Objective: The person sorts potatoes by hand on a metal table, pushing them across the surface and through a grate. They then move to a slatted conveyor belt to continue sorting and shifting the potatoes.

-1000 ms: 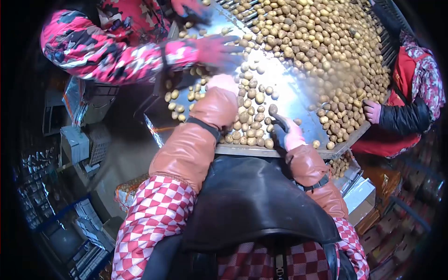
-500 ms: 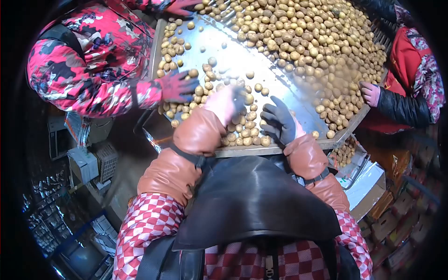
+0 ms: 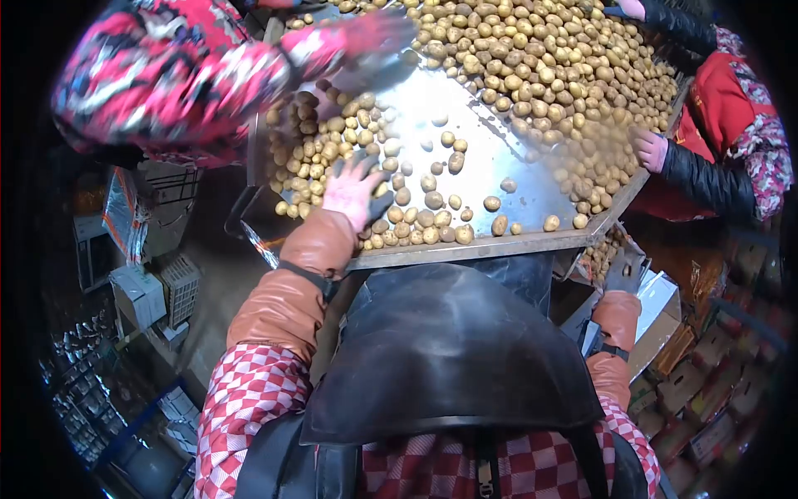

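From my remote view, the left hand (image 3: 353, 190) lay palm down with its gloved fingers spread wide, touching the loose potatoes (image 3: 309, 152) on the metal table (image 3: 490, 154) but closed around none that I could see. They crowded to the left of that grip and ran in a thinner band to its right along the raised rim (image 3: 465, 249); the big heap (image 3: 532, 62) lay beyond it, up and to the right. The right hand (image 3: 623, 270) was down outside the rim, at an open container (image 3: 603, 249) with more potatoes in it; I could not tell how far its fingers were open or whether they held one. Just below that hand stood a cardboard box (image 3: 662, 328), its contents unclear to me. Ahead of the left grip, a co-worker's hand (image 3: 378, 35) was a blur over the table; above the right grip, another co-worker's fingers (image 3: 651, 150) rested at the table's edge.
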### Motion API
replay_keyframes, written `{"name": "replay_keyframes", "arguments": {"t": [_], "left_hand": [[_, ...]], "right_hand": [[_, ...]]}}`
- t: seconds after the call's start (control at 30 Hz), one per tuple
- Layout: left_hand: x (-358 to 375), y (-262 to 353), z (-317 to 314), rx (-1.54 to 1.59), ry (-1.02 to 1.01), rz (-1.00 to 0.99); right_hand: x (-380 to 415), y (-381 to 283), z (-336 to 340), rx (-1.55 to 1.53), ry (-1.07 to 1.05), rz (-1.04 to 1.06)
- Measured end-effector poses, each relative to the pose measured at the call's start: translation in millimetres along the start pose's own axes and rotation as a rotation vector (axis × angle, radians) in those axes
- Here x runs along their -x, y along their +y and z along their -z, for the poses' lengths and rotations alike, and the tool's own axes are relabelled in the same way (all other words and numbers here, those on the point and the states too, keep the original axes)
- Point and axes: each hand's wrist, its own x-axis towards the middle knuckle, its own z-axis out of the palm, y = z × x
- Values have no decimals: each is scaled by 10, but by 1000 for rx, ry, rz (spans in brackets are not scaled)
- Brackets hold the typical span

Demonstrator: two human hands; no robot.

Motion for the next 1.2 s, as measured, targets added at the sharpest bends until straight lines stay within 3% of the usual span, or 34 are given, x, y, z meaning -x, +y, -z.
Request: {"name": "replay_keyframes", "arguments": {"t": [0.07,0.1,0.27,0.3,0.33,0.4,0.47,0.5,0.57,0.6,0.67,0.73,0.77,0.8,0.83,0.9,0.93,0.97,1.0,1.03,1.07,1.1,1.13,1.2], "left_hand": [[136,-161,77,-56,-15,108],[174,-172,107,-103,-14,173],[223,212,230,-285,146,687],[197,342,205,-180,222,571],[197,357,36,-185,104,410],[129,563,-117,59,184,119],[100,504,-146,41,131,206],[116,476,-149,22,72,289],[248,282,-130,-9,184,281],[296,148,-169,-60,206,288],[316,7,-18,-75,104,386],[294,38,-76,-144,180,686],[296,13,-164,-255,243,712],[274,109,-149,-98,415,585],[257,303,-128,-84,419,505],[214,707,-13,257,317,218],[177,974,201,348,130,145],[230,1040,-59,315,197,-3],[221,1085,-40,268,89,67],[201,989,-20,179,35,68],[160,810,22,88,-17,66],[187,564,-91,16,15,108],[234,393,-68,77,151,130],[337,115,-57,21,70,291]], "right_hand": [[-20,-373,516,-916,-47,-994],[-61,-366,540,-921,-47,-989],[-365,-455,708,-538,182,89],[-528,-644,739,-1236,30,-421],[-793,-1089,936,-1891,-162,-972],[-997,-1646,944,-1662,-374,-512],[-1240,-2178,1560,-1446,-683,-444],[-1267,-2279,1463,-1157,-683,-258],[-1285,-2488,1450,-617,-731,47],[-1375,-2747,1935,-407,-876,98],[-1388,-3044,2066,-455,-930,78],[-1291,-3313,1882,-558,-913,188],[-1245,-3418,1727,-626,-833,209],[-1166,-3553,1586,-710,-755,170],[-1192,-3712,1571,-717,-780,129],[-1290,-3949,1413,-835,-843,123],[-1325,-4066,1017,-1069,-926,194],[-1312,-4142,484,-936,-741,488],[-1300,-4179,121,-785,-545,764],[-1316,-4185,326,-783,-543,772],[-1339,-4159,775,-1433,-947,251],[-1385,-4093,1286,-2000,-1295,-418],[-1428,-3971,1710,-1958,-1251,-515],[-1494,-3697,1519,-1936,-1147,-392]]}}
